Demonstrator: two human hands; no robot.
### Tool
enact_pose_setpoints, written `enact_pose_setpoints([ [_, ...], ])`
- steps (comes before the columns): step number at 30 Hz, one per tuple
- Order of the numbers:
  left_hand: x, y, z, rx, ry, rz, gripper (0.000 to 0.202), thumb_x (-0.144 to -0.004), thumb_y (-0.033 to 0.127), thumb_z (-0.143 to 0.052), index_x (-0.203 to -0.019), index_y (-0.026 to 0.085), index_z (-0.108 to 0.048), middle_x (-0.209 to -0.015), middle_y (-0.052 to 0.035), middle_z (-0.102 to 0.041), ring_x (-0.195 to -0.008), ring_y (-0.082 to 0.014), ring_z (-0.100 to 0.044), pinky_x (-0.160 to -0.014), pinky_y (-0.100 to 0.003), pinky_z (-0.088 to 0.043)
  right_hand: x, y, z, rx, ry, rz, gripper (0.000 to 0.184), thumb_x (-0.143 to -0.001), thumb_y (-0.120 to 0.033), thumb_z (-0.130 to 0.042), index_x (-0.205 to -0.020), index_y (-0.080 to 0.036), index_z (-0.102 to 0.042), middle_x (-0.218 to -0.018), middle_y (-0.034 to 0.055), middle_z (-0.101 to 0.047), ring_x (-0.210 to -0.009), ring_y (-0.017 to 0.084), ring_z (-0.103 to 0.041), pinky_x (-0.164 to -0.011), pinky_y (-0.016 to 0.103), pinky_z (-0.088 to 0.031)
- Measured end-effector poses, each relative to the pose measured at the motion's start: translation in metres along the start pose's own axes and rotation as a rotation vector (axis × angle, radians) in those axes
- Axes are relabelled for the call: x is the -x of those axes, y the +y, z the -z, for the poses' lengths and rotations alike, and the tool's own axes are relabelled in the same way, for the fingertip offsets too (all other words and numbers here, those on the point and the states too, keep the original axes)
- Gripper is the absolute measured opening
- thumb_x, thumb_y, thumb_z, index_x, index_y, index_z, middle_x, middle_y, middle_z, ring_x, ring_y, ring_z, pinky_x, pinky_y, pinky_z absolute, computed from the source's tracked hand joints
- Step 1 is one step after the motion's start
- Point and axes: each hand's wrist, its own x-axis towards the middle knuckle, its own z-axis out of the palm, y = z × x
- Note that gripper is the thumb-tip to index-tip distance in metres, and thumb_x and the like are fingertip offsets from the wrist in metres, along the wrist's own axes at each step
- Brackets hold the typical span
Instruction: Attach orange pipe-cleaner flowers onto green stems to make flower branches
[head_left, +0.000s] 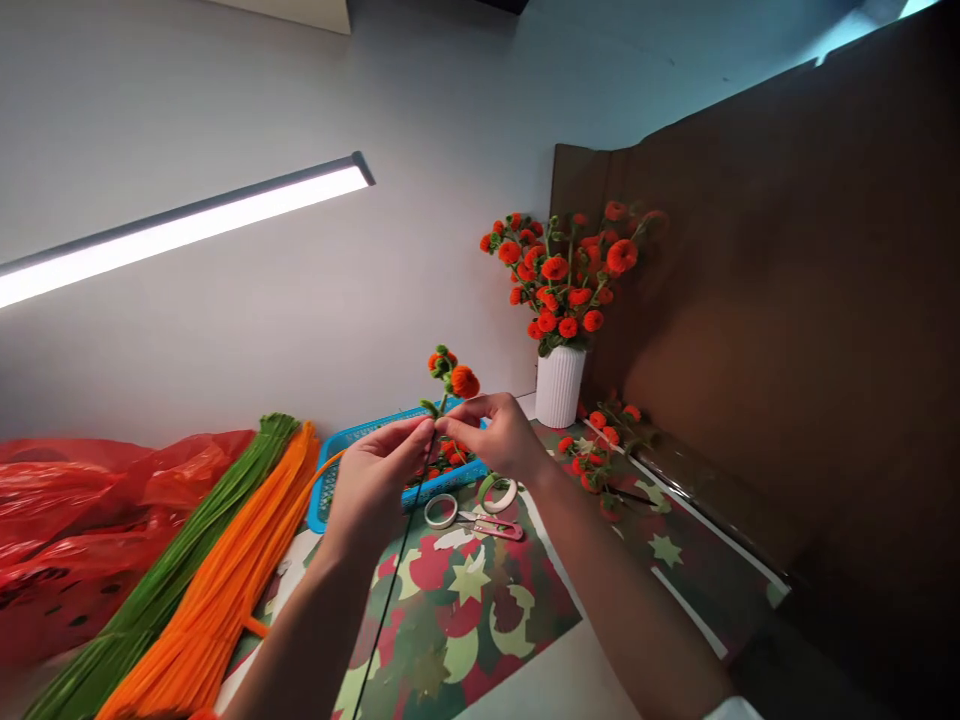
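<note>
Left-hand fingers (411, 448) and right-hand fingers (463, 431) seemingly pinch the flower stem (442, 405), which may twist if either grip loosens.

Left hand (379, 472) and right hand (501, 435) pinching flower sprig (450, 383), blue basket (454, 481) behind, white vase (560, 388)

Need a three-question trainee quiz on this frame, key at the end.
1. The left hand and right hand pinch what? (a) white tape roll (b) orange-and-green fuzzy flower sprig (c) white ribbed vase
2. True or false: the pink-handled metal snips lie outside the blue plastic basket.
3. Which lies nearer the basket: the green fuzzy-stem bundle or the orange fuzzy-stem bundle?

Key: 1 b; 2 true; 3 orange.
</note>
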Motion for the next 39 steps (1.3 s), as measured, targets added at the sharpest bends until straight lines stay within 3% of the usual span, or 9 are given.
enact_pose_setpoints([
  [8,0.004,0.011,0.000,-0.272,0.022,-0.035,0.038,-0.053,0.041,-0.081,-0.081,0.016,-0.073,-0.071,-0.0040,-0.072,-0.066,-0.0152,-0.065,-0.057,-0.018,-0.052,0.000,-0.008,0.001,0.107,0.038,-0.104,0.015,-0.074,-0.029,-0.065,-0.067,-0.019,-0.072,-0.055,-0.0028,-0.058,-0.063,0.011,-0.053,-0.067,0.024,-0.038],
  [18,0.004,0.003,-0.002,-0.228,0.050,-0.036,0.040,-0.051,0.036,-0.082,-0.085,0.017,-0.073,-0.081,-0.0066,-0.074,-0.077,-0.0206,-0.069,-0.065,-0.024,-0.056,-0.001,-0.010,0.002,0.217,0.051,-0.088,0.015,-0.076,-0.034,-0.067,-0.071,-0.021,-0.074,-0.055,-0.0024,-0.058,-0.065,0.012,-0.053,-0.068,0.026,-0.036],
  [25,0.012,0.005,-0.012,-0.203,0.073,-0.089,0.039,-0.053,0.032,-0.082,-0.087,0.015,-0.074,-0.084,-0.0082,-0.075,-0.082,-0.0224,-0.069,-0.071,-0.028,-0.056,0.001,-0.007,0.007,0.181,0.033,-0.009,0.014,-0.076,-0.025,-0.064,-0.070,-0.020,-0.075,-0.059,-0.0012,-0.061,-0.063,0.012,-0.052,-0.071,0.026,-0.037],
  [32,0.013,-0.005,-0.014,-0.207,0.082,-0.286,0.028,-0.062,0.030,-0.075,-0.085,0.014,-0.073,-0.082,-0.0078,-0.074,-0.078,-0.0221,-0.069,-0.070,-0.032,-0.056,0.000,0.003,0.007,-0.009,-0.001,-0.013,0.023,-0.073,-0.037,-0.065,-0.071,-0.016,-0.075,-0.056,-0.0006,-0.057,-0.061,0.013,-0.048,-0.061,0.026,-0.039],
  [39,0.016,-0.009,-0.014,-0.498,0.137,-0.568,0.027,-0.073,0.028,-0.065,-0.098,0.018,-0.061,-0.081,-0.0049,-0.071,-0.075,-0.0194,-0.068,-0.068,-0.030,-0.053,0.000,0.000,0.002,-0.075,0.038,-0.011,0.021,-0.072,-0.035,-0.065,-0.066,-0.016,-0.073,-0.054,-0.0004,-0.055,-0.058,0.012,-0.047,-0.057,0.025,-0.038],
])
